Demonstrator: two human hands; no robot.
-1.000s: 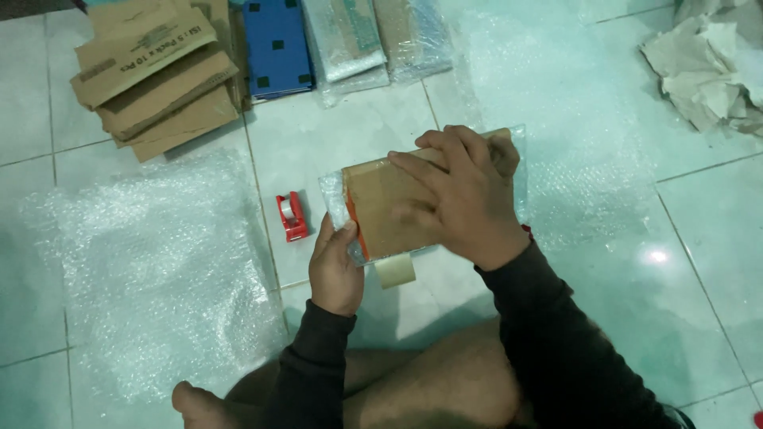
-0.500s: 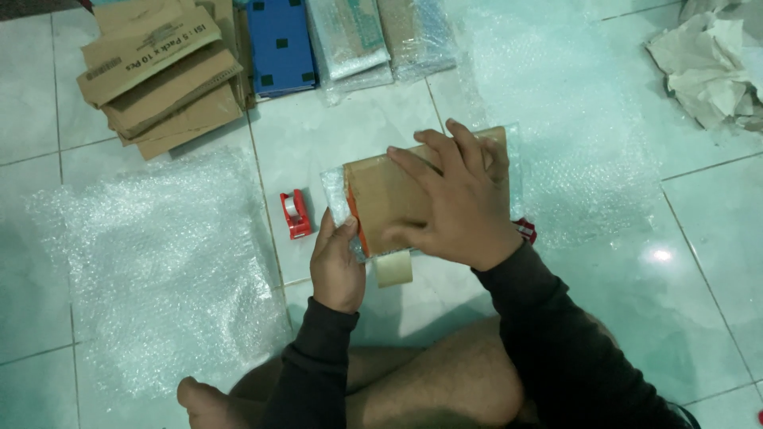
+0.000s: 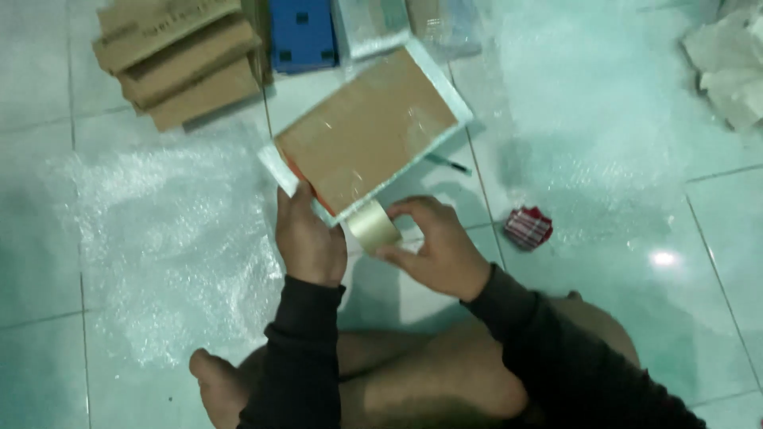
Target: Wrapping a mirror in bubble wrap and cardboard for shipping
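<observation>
A flat brown parcel (image 3: 367, 135) in bubble wrap is held up over the tiled floor (image 3: 604, 262) by its near corner in the left hand (image 3: 306, 238), the tape roll (image 3: 372, 226) is pinched in the right hand (image 3: 433, 250), so taping seems in hand, and next the tape likely must be pulled along the edge.

parcel (image 3: 367, 131) brown, clear-wrapped | tape roll (image 3: 372, 226) tan | box (image 3: 302, 32) blue | floor tiles (image 3: 604, 262) pale green

wrapped parcel (image 3: 369, 131) now lifted and tilted, right hand (image 3: 433, 246) off it onto tape roll (image 3: 373, 226)
</observation>
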